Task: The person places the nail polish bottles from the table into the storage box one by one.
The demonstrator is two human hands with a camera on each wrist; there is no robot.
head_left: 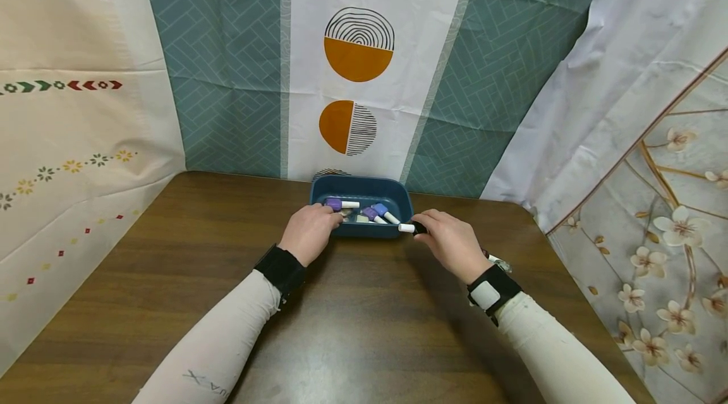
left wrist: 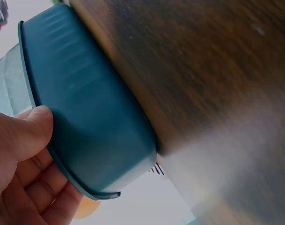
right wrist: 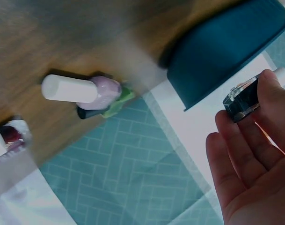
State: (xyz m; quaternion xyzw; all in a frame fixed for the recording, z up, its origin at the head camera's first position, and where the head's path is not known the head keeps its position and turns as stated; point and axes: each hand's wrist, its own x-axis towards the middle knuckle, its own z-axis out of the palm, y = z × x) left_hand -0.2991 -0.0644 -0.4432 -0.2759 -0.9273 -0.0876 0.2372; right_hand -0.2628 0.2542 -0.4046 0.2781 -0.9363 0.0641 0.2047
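A dark blue plastic bin [head_left: 364, 231] stands at the back of the table. My left hand [head_left: 309, 233] grips its left end by the rim, the thumb [left wrist: 41, 124] on the outer side in the left wrist view. Inside lie several nail polish bottles with white caps, among them a purple bottle [head_left: 333, 204] and a blue one [head_left: 380, 208]. Just off the bin's right front corner, my right hand [head_left: 452, 243] pinches a black nail polish bottle [right wrist: 245, 98] between thumb and fingers. Its white cap [head_left: 406, 227] points left, toward the bin.
Right of the bin, a pale pink polish bottle [right wrist: 105, 93] lies on the table, with something green beside it. Farther along is a dark red bottle [right wrist: 12, 133]. The right wrist partly covers a bottle [head_left: 499, 262] in the head view. Patterned curtains [head_left: 239, 75] hang behind the table.
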